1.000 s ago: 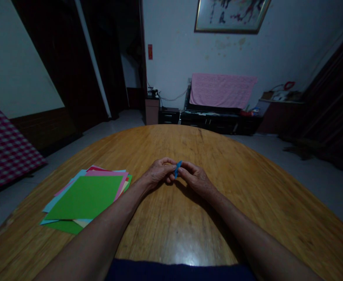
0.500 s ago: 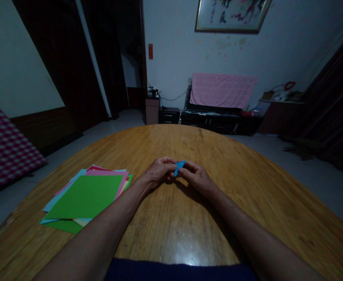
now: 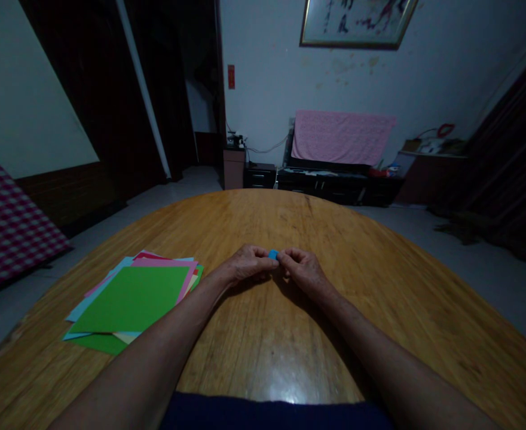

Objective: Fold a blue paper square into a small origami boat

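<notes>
A small folded piece of blue paper is pinched between my two hands, just above the middle of the table. My left hand grips it from the left, thumb lying along its lower edge. From the right, my right hand holds its other side between thumb and forefinger. Only a small patch of the blue shows; the fingers cover the rest. To the left of my left forearm lies a loose stack of coloured paper sheets, a green one on top.
The round wooden table has its far edge ahead of my hands. Beyond it stand a low black cabinet and a screen under a pink cloth. A red-and-white checked cloth hangs at the left.
Less of the blue paper shows now; its pointed upper corner is no longer visible. The fingers have shifted around it, and my left thumb reaches further right.
</notes>
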The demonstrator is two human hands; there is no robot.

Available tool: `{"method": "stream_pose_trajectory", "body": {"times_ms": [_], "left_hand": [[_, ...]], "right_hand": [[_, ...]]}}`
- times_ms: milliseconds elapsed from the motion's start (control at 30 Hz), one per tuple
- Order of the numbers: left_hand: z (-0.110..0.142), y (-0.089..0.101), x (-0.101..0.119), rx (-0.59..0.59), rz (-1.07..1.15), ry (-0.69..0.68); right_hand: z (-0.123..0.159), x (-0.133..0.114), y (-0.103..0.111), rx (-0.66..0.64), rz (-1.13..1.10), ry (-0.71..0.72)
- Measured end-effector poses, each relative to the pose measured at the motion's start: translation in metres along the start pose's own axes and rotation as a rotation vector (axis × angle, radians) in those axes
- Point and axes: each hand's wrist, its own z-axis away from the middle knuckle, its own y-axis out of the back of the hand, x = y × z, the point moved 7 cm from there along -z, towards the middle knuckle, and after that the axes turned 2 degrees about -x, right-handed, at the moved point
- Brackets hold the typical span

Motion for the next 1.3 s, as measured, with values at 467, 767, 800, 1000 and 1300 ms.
{"method": "stream_pose_trajectory", "body": {"times_ms": [467, 767, 800, 1000, 1300], "left_hand": [[-0.003, 0.012, -0.004, -0.005, -0.210, 0.001], [-0.002, 0.015, -0.002, -0.028, -0.204, 0.017], [-0.002, 0.015, -0.002, -0.036, -0.203, 0.034], [0.005, 0.014, 0.002, 0.011, -0.009, 0.000], [-0.003, 0.019, 0.004, 0.081, 0.070, -0.020]], "right_hand": [[-0.002, 0.005, 0.001, 0.036, -0.039, -0.003], [-0.001, 0.003, 0.003, 0.048, -0.035, -0.015], [0.000, 0.003, 0.003, 0.043, -0.032, -0.014], [-0.002, 0.005, 0.000, 0.031, 0.002, 0.006], [0.001, 0.004, -0.009, -0.105, -0.170, 0.011]]}}
